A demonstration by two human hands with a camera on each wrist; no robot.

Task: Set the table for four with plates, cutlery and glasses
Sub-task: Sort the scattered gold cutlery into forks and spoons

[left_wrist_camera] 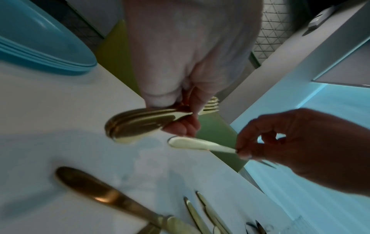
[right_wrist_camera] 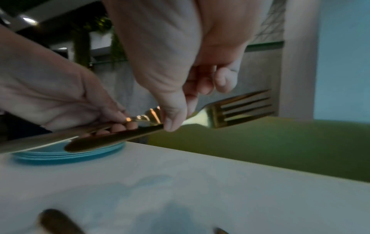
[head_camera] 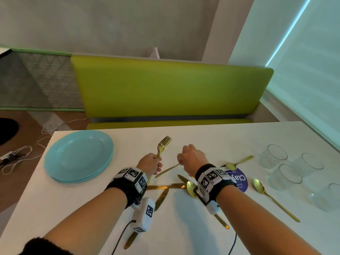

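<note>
We see the left hand (head_camera: 150, 162) curled round a bundle of gold forks (head_camera: 162, 145), tines up and pointing toward the table's (head_camera: 211, 137) far edge; the right hand (head_camera: 193, 158) pinches one more fork (right_wrist_camera: 230, 113) by its neck between thumb and fingertips, its handle slanting toward the left hand, clear of the tabletop; the two hands are just beside each other near the middle of the table. A stack of turquoise plates (head_camera: 78, 156) sits at the far left corner, and nothing lies on the top plate; four clear glasses (head_camera: 285, 176) cluster by the right edge, all upright, and we cannot tell whether anything is in them. Gold knives (head_camera: 161, 197) lie crossed below the wrists toward the near edge; spoons (head_camera: 272, 198) lie scattered between the knives and the glasses, around a purple round sticker (head_camera: 241, 181).
</note>
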